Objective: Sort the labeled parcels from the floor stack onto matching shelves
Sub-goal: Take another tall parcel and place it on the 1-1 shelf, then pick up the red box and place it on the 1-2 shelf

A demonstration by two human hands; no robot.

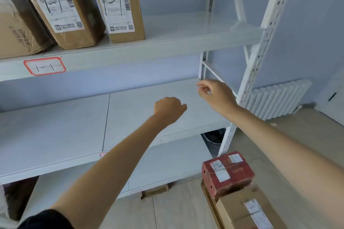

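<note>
Parcels: red box [228,173] sits atop brown box [247,212] on floor. Your left hand [168,110] is fisted, empty; right hand [216,95] loosely curled, empty, over middle shelf [55,132].

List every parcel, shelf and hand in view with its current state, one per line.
left hand: fingers curled, holding nothing, above the middle shelf.
right hand: fingers loosely curled, holding nothing.
red parcel: closed, labeled, on top of the floor stack.
brown parcel: labeled, under the red parcel.
tall labeled parcels: standing on the top shelf.
top shelf: partly filled, right part bare.
middle shelf: bare where visible.
</note>
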